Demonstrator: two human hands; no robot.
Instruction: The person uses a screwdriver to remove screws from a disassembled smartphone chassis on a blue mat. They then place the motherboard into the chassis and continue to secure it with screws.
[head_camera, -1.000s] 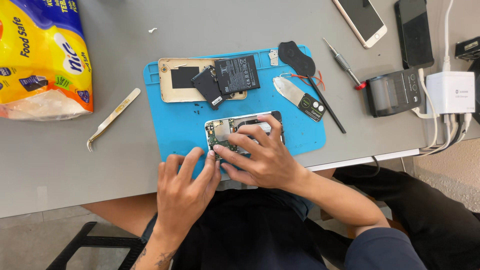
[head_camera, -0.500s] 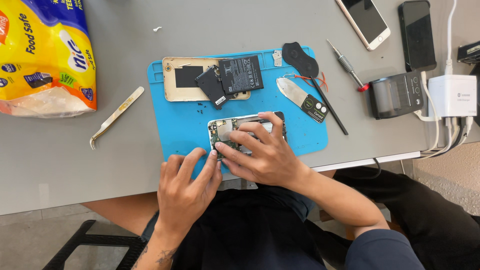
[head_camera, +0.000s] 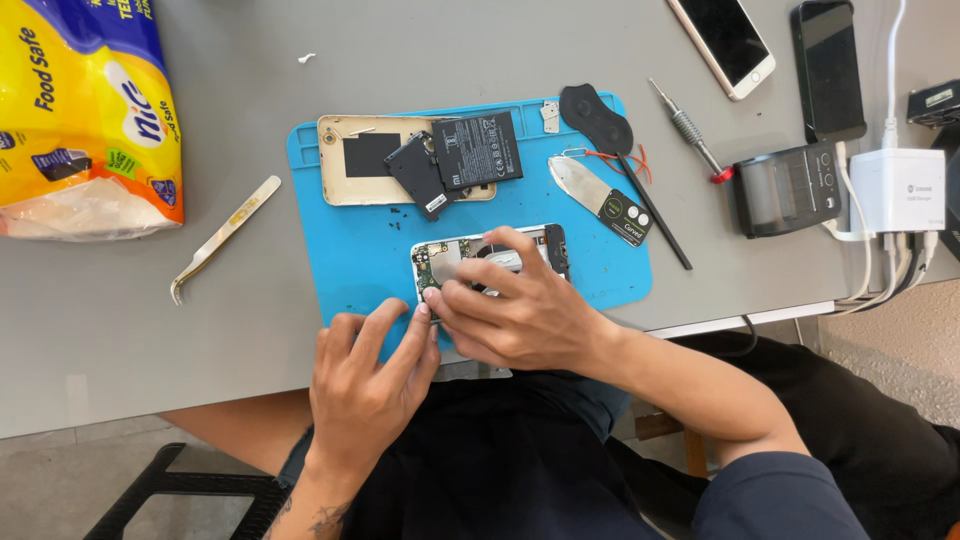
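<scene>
Two hands meet over the opened phone (head_camera: 487, 260) on the blue mat (head_camera: 340, 250). The left hand (head_camera: 370, 375) rests its fingers at the phone's near-left corner, seemingly steadying it. The right hand (head_camera: 520, 310) lies spread over it, hiding its lower half; whether its fingers pinch anything is unclear.

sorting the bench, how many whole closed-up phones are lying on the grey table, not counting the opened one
2. A white-framed phone with a dark screen lies at the top edge, right of the blue mat. An all-black phone lies just right of it. Others could sit outside the view.
</scene>
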